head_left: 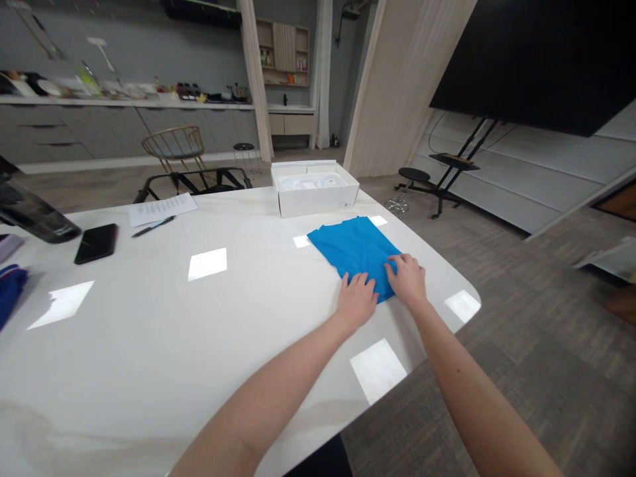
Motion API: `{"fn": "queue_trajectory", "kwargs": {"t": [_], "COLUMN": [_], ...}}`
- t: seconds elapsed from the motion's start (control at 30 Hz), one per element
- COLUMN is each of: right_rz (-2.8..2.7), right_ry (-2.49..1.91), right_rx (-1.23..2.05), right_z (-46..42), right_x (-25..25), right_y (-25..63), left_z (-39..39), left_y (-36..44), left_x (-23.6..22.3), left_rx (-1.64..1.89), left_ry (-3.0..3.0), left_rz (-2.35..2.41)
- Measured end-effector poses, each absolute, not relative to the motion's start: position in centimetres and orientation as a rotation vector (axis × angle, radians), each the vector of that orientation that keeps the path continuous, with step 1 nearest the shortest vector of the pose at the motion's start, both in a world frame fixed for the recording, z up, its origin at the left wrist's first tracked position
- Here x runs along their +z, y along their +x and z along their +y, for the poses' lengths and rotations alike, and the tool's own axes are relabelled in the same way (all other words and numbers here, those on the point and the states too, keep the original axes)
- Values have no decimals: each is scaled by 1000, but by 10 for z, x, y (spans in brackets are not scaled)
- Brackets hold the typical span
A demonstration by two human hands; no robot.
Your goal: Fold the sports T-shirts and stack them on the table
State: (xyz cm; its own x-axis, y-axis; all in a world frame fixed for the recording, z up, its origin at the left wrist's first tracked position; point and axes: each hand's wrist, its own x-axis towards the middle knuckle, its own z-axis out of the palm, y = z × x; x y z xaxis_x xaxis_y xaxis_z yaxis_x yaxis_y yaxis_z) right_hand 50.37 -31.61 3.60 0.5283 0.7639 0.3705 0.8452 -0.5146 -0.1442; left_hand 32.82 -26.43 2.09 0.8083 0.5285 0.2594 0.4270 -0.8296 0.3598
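Observation:
A piece of bright blue cloth (352, 245) lies spread on the white table (258, 331), with small wrinkles and an uneven far edge. On its near left edge rests my left hand (356, 299), palm down with the fingers apart. My right hand (409, 279) touches the cloth's near right side, its fingers bent and the thumb held away from them. Parts of the cloth under both hands are hidden. Just beyond the cloth stands an open white box (318, 201) with pale wrapping visible inside.
A black phone (96, 244), a pen (153, 226), printed paper (163, 209) and a dark transparent object (42, 209) lie at the left. Dark blue fabric (10, 288) shows at the left edge. The table's rounded corner (474, 301) is right of my right hand.

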Motion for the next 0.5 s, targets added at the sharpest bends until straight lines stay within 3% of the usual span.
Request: {"fn": "queue_trajectory", "kwargs": {"t": [0.23,0.5], "right_rz": [-1689,-1860], "right_ry": [-2036,-1729], "right_rx": [76,537], "right_z": [-284,-216], "right_x": [35,35], "right_y": [417,250], "left_z": [-229,-170], "left_y": [235,52], "left_x": [29,31], "left_rx": [606,677], "left_ry": [2675,2488], "left_rz": [897,1392]}}
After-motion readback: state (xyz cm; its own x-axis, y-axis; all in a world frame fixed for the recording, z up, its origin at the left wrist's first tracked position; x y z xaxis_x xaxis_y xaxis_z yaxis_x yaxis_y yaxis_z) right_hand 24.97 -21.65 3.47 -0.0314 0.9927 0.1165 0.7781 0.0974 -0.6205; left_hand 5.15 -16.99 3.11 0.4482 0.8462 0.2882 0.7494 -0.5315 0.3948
